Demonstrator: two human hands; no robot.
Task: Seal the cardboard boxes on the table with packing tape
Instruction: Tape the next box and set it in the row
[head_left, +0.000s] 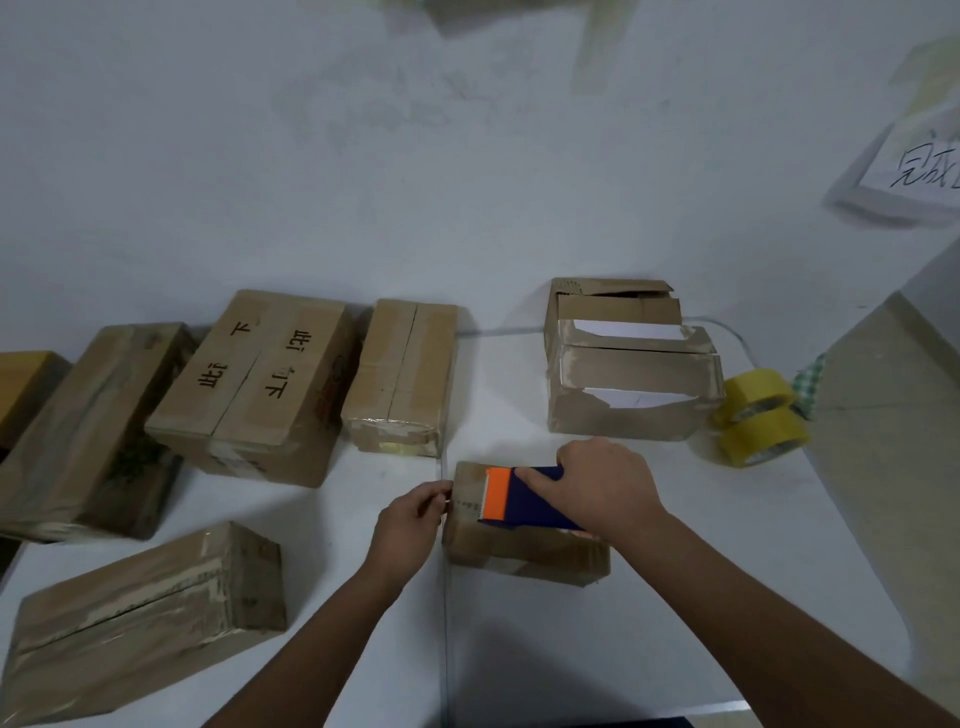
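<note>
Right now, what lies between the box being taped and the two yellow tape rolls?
In the head view, only bare white table separates the small box from the yellow tape rolls.

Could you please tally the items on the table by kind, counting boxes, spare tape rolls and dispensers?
Cardboard boxes: 8, counting the one partly cut off at the left edge
Yellow tape rolls: 2
Tape dispenser: 1, held on the small box
Total: 11

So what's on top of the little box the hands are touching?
A blue and orange tape dispenser sits on the small cardboard box, gripped by the right hand. The left hand pinches at the box's left edge. The dispenser and hand cover the box's seam.
</note>
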